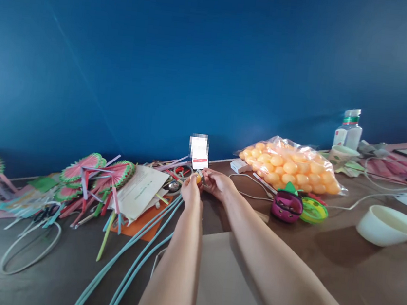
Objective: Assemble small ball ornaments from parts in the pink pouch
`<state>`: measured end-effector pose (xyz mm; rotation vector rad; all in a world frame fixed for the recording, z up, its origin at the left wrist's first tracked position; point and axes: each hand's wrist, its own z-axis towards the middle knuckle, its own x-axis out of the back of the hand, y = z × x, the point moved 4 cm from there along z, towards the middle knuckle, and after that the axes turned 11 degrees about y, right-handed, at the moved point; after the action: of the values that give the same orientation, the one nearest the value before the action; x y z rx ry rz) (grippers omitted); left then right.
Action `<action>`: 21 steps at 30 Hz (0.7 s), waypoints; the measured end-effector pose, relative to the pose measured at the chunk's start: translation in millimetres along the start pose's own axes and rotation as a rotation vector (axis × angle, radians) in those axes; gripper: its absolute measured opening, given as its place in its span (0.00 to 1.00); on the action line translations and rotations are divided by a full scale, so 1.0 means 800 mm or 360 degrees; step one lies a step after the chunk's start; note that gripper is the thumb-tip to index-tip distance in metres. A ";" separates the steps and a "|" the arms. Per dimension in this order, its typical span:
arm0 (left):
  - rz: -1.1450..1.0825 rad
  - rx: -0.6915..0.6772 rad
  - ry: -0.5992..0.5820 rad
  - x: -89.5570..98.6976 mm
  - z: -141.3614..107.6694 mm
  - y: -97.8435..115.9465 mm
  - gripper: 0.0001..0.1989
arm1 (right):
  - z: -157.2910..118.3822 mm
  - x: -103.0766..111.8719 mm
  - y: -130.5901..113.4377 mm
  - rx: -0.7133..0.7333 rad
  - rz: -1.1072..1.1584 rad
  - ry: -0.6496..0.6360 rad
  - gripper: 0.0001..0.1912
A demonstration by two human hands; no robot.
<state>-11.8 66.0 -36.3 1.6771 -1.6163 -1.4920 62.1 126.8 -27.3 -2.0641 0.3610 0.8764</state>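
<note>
Both of my arms reach out over the brown tabletop, and the hands meet at its far side. In my left hand (191,190) the closed fingers hold a small orange ball (198,178). My right hand (216,184) is beside it with thumb and fingers pinched; what they grip is too small to make out. Just beyond the fingers a phone (200,158) with a lit white screen stands near the blue wall. Pale blue cords (129,254) run from the near edge up to my left wrist; whether they touch it I cannot tell.
A clear bag of orange balls (290,167) lies right, behind a purple pouch (287,206) and green dish (313,210). Farther right are a white cup (389,225) and a plastic bottle (348,132). Left lie paper watermelon fans (90,176), a white paper (141,190) and a cable loop (30,250).
</note>
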 end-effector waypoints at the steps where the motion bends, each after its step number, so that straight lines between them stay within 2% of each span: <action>1: 0.0010 -0.0002 0.0010 0.000 0.000 0.000 0.08 | -0.001 0.001 -0.002 0.0018 -0.0045 0.0039 0.13; 6: -0.0025 0.0035 -0.0049 0.001 -0.004 0.001 0.09 | -0.009 -0.001 -0.002 0.0053 -0.0148 0.0115 0.08; 12: -0.0064 0.0092 0.0004 0.005 -0.006 0.001 0.09 | -0.006 0.007 0.000 -0.0083 0.0042 0.0228 0.12; 16: -0.0078 0.0108 -0.0001 0.005 -0.004 0.000 0.09 | -0.005 0.007 -0.004 -0.0136 0.0179 0.0141 0.13; 21: -0.0070 0.0094 0.0010 0.006 -0.002 -0.002 0.09 | -0.007 0.003 -0.004 -0.0114 0.0165 0.0025 0.13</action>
<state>-10.6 61.3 -38.7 1.7583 -1.6449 -1.4719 67.9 124.6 -24.8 -2.1347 0.4547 0.9475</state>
